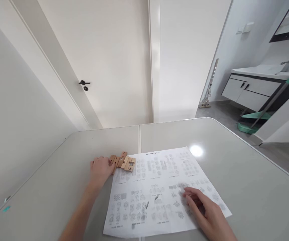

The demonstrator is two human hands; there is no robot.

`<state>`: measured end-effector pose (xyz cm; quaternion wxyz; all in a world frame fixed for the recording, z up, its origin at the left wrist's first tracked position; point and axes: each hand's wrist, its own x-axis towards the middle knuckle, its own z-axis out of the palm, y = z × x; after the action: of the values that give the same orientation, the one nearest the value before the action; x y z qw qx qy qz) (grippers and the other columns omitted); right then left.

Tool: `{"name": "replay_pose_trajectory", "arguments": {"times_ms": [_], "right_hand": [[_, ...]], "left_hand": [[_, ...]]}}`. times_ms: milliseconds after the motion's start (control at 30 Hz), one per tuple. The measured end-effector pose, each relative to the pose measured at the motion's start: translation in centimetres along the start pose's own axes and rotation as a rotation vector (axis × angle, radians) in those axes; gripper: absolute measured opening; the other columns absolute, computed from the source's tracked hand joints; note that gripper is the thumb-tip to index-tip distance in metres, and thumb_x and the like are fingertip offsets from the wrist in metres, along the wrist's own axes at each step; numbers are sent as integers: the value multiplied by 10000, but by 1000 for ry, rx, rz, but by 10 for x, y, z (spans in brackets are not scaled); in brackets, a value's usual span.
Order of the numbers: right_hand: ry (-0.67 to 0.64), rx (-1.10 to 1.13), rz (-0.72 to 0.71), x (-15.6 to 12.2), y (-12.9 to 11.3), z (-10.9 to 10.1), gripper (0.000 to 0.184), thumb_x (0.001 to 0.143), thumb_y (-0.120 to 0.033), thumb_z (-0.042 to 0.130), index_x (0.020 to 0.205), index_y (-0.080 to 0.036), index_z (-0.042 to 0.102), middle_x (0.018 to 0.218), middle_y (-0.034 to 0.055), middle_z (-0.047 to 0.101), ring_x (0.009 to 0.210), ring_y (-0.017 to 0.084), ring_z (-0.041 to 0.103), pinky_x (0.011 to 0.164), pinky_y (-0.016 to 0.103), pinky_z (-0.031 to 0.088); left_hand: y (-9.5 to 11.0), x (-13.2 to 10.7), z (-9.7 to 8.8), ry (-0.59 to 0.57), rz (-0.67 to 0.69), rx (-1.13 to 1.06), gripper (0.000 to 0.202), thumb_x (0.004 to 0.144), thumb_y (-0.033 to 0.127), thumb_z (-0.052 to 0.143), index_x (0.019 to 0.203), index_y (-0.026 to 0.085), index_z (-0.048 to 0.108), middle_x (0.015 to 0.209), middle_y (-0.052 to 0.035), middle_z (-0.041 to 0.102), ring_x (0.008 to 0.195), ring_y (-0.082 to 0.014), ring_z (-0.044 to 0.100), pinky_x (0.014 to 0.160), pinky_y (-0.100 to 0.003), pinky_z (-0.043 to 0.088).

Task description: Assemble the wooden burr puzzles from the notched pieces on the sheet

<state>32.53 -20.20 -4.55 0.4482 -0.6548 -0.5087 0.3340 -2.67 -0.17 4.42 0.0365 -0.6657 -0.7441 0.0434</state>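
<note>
A large white sheet (160, 187) printed with rows of small grey diagrams lies on the table. Several notched wooden puzzle pieces (128, 164) sit together at its upper left corner, partly over the paper; one shows a small dark mark. At the left end of these pieces is my left hand (100, 170), its fingers curled and gripping the nearest one; part of that piece is hidden by the fingers. Over the sheet's lower right rests my right hand (204, 209), fingers loosely bent, thumb apart from the index finger, nothing visible between them.
The pale table (234, 174) has a seam down its middle and rounded far corners. Beyond it stand a white door with a black handle (84, 83), a mop (211, 85), a washbasin cabinet (253, 88) and a green dustpan (247, 128).
</note>
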Motion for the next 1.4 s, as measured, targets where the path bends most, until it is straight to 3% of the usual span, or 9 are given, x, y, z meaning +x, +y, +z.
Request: {"name": "replay_pose_trajectory", "arguments": {"times_ms": [167,267,367,500,700,1000,1400], "right_hand": [[-75,-48,-33,3,3,-3,410,957,-596,533,1148,-270,692,1043,70,779,896,242,745,787,316,610],[-35,-54,-53,4,1,-3,419,957,-607,520,1119,-267,703,1013,70,783,878,243,747,774,319,615],[17,-54,-56,4,-3,-3,434,959,-620,505,1090,-263,714,990,71,786,860,245,749,755,317,617],[-62,-77,-76,6,-5,-6,429,950,-612,541,1094,-253,725,982,77,791,839,243,755,731,304,624],[-106,-92,-81,8,-2,-9,413,978,-579,516,1134,-249,709,1015,87,784,874,251,750,774,321,622],[-125,-61,-75,6,-5,-8,403,984,-567,513,1138,-245,700,1027,90,779,899,258,746,777,319,616],[-117,-67,-87,8,-3,-7,432,975,-595,515,1127,-241,710,1012,87,785,887,254,753,771,312,622]], "left_hand": [[1,25,-5,-39,-18,-23,385,878,473,562,987,209,821,1050,-144,791,1078,-349,683,951,-436,429],[5,31,-8,-68,-4,-42,436,899,533,520,988,228,817,1037,-125,798,1031,-330,708,868,-390,458],[12,29,-10,-74,33,-42,521,892,628,486,861,216,804,1010,-141,796,1052,-350,699,856,-387,456],[19,32,-13,-84,58,-25,549,813,715,540,719,215,746,925,-163,787,1048,-390,686,886,-435,442],[24,49,-18,-114,68,-18,469,696,676,663,748,215,730,890,-149,774,962,-379,706,884,-455,439],[35,60,-26,-142,87,3,396,667,594,698,709,200,684,831,-142,763,869,-350,715,849,-438,452],[22,57,-24,-122,98,5,454,644,662,678,627,210,635,772,-127,750,863,-344,716,869,-438,453]]}}
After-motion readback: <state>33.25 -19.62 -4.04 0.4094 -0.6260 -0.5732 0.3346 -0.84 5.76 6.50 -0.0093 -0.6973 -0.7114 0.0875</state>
